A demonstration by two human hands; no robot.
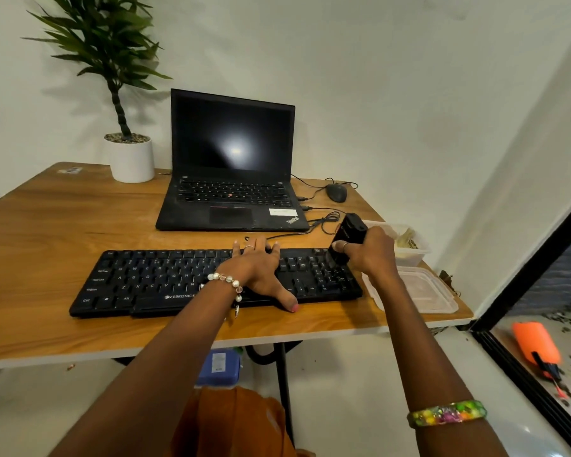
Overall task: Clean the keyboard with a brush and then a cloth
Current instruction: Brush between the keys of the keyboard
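A: Where is your long black plastic keyboard (pixel 152 282)?

B: It lies flat across the front of the wooden table (pixel 53 232), just before the open black laptop (pixel 231 166).

A: And your left hand (pixel 261 272)?

B: It rests flat on the keyboard's middle, fingers straight and spread, thumb at the near edge.

A: Your right hand (pixel 373 252)?

B: Its fingers are curled round a chunky black brush (pixel 345 240), bristles down on the number keys at the keyboard's right end. Two clear plastic containers (pixel 422 291) sit just beside that end.
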